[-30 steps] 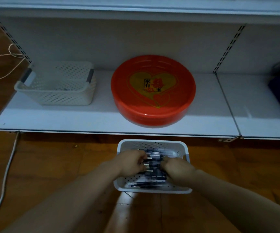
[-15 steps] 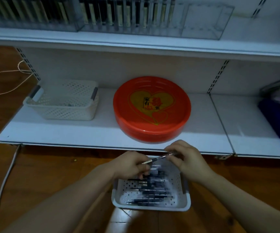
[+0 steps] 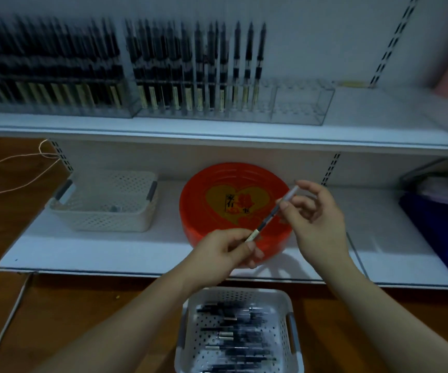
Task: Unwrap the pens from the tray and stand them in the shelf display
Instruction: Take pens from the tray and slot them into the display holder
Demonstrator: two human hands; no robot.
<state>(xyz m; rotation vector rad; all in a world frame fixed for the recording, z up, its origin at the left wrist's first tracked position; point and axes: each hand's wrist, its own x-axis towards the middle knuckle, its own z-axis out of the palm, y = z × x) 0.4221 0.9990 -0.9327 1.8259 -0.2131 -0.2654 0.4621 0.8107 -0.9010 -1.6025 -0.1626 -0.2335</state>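
The white perforated tray of wrapped pens sits on the floor, nearest. Above it, the left hand pinches the lower end of one pen; the right hand pinches its upper part. Behind lies a red round tray. The clear shelf display stands farthest.

One pen is held up in the air, tilted, its label end low at the left and its clear wrapped end high at the right, in front of the shelf. The white perforated tray stands on the wooden floor below and holds many dark pens lying flat, mostly crosswise. On the upper shelf, the clear display carries rows of upright dark pens, and its right part has free slots.
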